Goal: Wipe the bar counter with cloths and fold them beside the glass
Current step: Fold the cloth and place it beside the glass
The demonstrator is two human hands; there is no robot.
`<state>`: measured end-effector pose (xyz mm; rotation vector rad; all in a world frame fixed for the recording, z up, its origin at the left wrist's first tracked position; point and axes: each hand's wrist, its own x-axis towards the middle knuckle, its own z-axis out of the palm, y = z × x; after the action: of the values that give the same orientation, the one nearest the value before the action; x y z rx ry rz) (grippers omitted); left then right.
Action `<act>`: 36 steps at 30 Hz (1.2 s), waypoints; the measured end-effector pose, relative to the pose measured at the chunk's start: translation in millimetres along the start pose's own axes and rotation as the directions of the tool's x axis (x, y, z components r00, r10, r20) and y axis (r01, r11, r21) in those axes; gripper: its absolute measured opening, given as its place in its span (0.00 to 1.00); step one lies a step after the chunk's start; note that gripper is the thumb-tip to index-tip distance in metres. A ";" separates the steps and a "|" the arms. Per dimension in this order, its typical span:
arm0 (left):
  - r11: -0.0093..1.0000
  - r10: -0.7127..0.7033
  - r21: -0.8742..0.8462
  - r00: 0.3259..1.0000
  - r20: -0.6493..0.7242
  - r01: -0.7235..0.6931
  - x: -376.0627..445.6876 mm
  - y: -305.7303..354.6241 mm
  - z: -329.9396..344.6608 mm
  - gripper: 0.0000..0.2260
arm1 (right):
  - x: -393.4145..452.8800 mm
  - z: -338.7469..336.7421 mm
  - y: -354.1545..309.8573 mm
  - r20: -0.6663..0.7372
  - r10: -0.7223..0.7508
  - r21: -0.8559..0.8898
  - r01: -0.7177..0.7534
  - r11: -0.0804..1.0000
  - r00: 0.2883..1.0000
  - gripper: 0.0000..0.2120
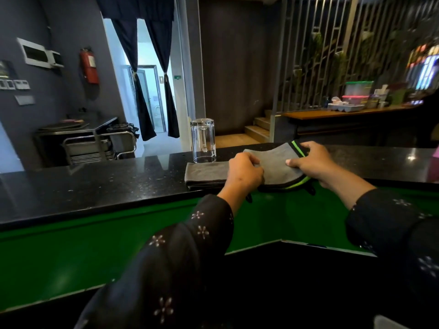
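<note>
A clear glass mug (203,140) stands upside down on the black bar counter (95,186). Just in front of it lies a folded grey cloth (205,173). To its right, a second grey cloth with a black and green edge (278,166) is partly folded and bowed upward. My left hand (244,172) pinches its left edge, while my right hand (308,162) grips its right side, fingers over the green stripe. The cloth's near edge hangs slightly past the counter's front edge.
The counter's front face is green (71,245) and turns a corner below my arms. Beyond the counter are a metal trolley (95,143), a curtained doorway (147,91), wooden steps (259,129) and a far shelf with plastic containers (356,96).
</note>
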<state>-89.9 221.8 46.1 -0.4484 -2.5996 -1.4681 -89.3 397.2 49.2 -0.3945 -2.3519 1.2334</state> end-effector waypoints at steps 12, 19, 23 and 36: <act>0.832 0.057 0.551 0.998 0.021 -0.060 51.3 -20.8 17.1 0.12 | 50.6 28.9 16.6 0.133 -0.164 -0.260 0.194 0.946 0.977 0.07; 0.834 0.105 0.538 0.992 0.072 -0.127 51.6 -26.1 14.0 0.12 | 47.7 28.3 12.3 0.223 -0.187 -0.492 0.276 0.826 0.957 0.07; 0.855 0.161 0.493 0.986 0.038 -0.159 43.0 -28.1 -1.1 0.14 | 28.6 33.5 1.1 0.140 -0.386 -0.455 0.406 0.793 0.912 0.09; 0.843 0.179 0.528 0.980 -0.088 -0.107 -82.5 -83.7 -165.8 0.11 | -116.1 109.8 -82.7 0.243 -0.518 -0.154 0.560 0.814 0.820 0.04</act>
<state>-44.4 23.7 43.7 -0.4410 -2.6353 -0.6672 -49.8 222.5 33.1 0.3403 -2.5116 0.7631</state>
